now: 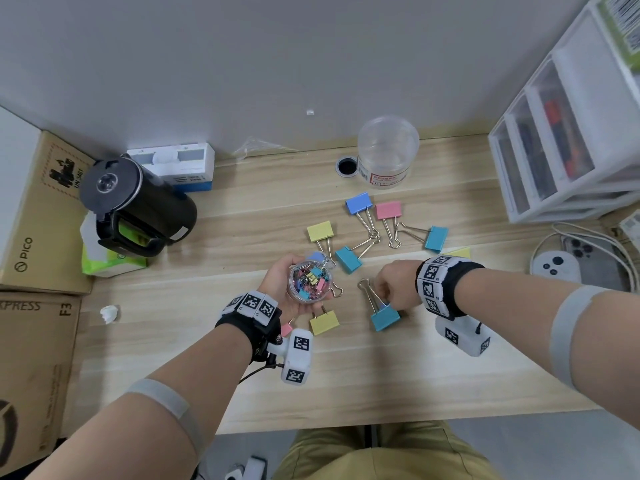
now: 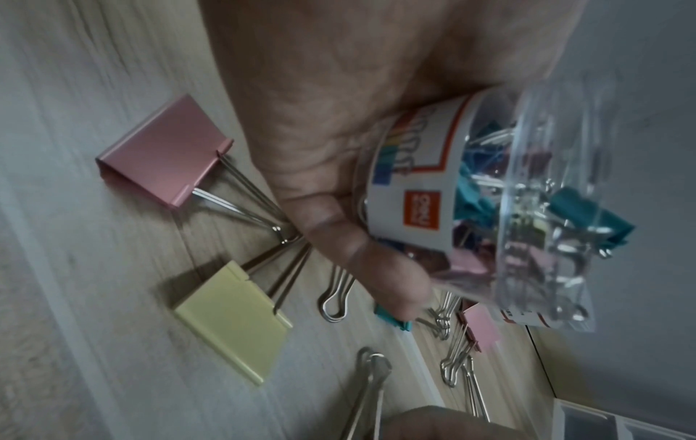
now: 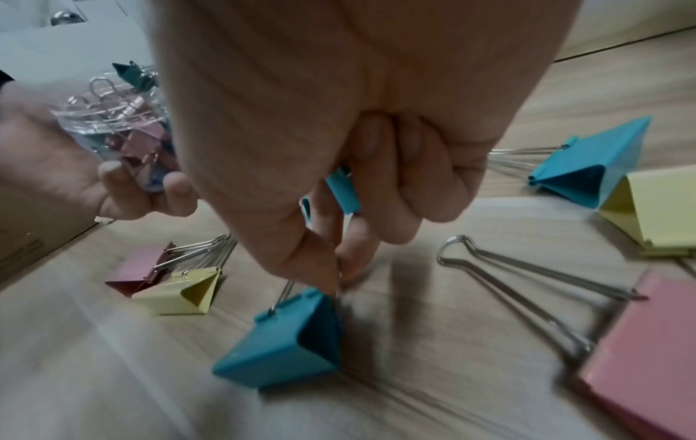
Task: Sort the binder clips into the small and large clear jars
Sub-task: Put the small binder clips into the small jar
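My left hand [image 1: 277,285] cradles the small clear jar [image 1: 310,282], its fingers curled round it; the jar [image 2: 489,208] is full of small coloured clips. My right hand [image 1: 394,287] pinches the wire handles of a large teal binder clip [image 1: 385,317], whose body [image 3: 286,339] touches the table. A small teal piece [image 3: 344,190] shows inside the curled fingers. The large clear jar [image 1: 388,150] stands at the back. Several large clips lie loose: blue [image 1: 358,202], pink [image 1: 388,209], yellow [image 1: 320,231], teal [image 1: 437,239], yellow [image 1: 323,322].
A black kettle [image 1: 138,202] and cardboard boxes [image 1: 34,220] stand at the left. A white drawer unit [image 1: 561,140] fills the right rear, with a controller [image 1: 557,265] and cables in front. A cable hole [image 1: 346,166] is beside the large jar. Crumpled paper [image 1: 109,313] lies left.
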`<control>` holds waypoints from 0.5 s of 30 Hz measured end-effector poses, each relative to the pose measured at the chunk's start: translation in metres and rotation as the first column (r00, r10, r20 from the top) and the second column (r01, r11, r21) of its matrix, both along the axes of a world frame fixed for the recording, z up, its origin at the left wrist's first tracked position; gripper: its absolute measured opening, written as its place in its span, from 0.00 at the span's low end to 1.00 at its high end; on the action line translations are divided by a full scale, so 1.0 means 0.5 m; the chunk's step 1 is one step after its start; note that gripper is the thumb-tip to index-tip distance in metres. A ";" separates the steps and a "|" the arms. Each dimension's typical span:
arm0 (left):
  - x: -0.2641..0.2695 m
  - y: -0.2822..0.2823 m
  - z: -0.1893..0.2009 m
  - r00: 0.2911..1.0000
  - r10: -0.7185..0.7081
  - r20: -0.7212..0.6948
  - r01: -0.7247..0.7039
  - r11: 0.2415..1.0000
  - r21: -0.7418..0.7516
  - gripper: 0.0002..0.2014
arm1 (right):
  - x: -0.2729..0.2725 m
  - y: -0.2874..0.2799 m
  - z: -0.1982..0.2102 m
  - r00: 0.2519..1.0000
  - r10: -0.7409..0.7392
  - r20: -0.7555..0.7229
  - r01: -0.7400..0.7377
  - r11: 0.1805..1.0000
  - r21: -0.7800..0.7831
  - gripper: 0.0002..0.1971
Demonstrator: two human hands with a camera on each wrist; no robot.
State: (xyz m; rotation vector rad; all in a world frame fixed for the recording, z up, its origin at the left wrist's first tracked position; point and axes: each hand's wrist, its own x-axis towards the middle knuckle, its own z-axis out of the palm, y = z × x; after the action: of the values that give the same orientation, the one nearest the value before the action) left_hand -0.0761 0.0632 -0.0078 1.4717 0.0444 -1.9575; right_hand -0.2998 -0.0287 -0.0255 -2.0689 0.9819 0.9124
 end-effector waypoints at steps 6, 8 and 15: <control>0.000 -0.012 0.021 1.000 0.003 0.011 -0.002 1.000 -0.016 0.24 | 0.015 -0.022 0.027 0.994 -0.091 -0.052 0.092 0.996 0.010 0.14; -0.002 -0.011 0.021 1.000 0.003 0.022 -0.003 1.000 -0.013 0.25 | 0.028 -0.035 0.043 0.982 -0.189 -0.004 0.189 0.982 -0.004 0.15; -0.019 -0.002 0.011 0.999 -0.002 0.039 0.001 0.999 0.042 0.23 | 0.080 -0.071 0.111 0.581 -0.775 0.251 0.669 0.629 0.396 0.09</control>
State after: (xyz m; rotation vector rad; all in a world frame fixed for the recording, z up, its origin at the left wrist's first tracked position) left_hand -0.0857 0.0623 -0.0021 1.5372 0.0677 -1.9393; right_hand -0.2600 -0.0644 0.0299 -1.3132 1.2494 0.1355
